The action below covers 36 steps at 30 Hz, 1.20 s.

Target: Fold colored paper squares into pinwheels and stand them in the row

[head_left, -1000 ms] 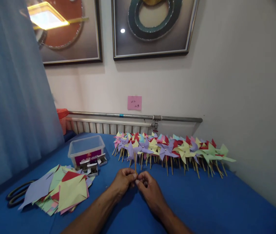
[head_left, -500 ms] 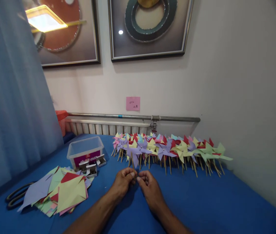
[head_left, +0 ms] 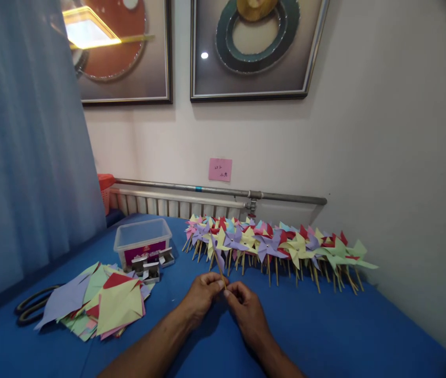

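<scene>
A purple paper pinwheel on a thin wooden stick stands between my hands, its head seen nearly edge-on. My left hand pinches the stick between thumb and fingers. Close beside it, my right hand has its thumb and forefinger closed on the stick's lower part. Just beyond my hands, a long row of finished pinwheels in purple, yellow, red, green and other colours rests on the blue-covered table.
Left lie a pile of coloured paper squares and black-handled scissors. Behind them are a clear plastic tub and small open boxes. A blue curtain hangs at the left; a pipe runs along the wall.
The purple pinwheel has turned from facing me to nearly edge-on, its stick tilting more. My right hand has closed in on the stick beside my left. The view has shifted slightly.
</scene>
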Available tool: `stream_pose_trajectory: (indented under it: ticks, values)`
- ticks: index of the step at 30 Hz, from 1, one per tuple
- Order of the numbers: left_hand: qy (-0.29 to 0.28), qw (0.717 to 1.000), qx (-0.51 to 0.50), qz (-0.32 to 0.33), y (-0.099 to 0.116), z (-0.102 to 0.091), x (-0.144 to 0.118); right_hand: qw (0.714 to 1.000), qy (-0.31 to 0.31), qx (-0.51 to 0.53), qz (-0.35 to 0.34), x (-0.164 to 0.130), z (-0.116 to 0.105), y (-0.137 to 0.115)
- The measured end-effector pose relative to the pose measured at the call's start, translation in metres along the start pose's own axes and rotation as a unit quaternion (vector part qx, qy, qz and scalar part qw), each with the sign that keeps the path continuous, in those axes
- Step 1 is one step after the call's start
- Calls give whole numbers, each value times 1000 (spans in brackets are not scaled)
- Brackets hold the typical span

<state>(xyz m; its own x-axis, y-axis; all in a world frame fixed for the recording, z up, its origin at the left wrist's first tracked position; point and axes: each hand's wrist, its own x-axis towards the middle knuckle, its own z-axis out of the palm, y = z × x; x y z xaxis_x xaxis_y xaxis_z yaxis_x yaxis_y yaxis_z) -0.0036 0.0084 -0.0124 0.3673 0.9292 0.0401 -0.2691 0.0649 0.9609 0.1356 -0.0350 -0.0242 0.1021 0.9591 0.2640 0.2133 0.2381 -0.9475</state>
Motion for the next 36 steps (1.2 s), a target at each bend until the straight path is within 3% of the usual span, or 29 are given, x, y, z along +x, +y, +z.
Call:
stream_pose_trajectory:
  ticks: [5, 36]
  values:
    - [24, 1000, 13, 2, -2, -1, 2, 999, 10, -36, 11, -1, 2, -5]
    - [23, 1000, 18, -6, -1, -1, 4, 996, -1, -89, 12, -1, 3, -1]
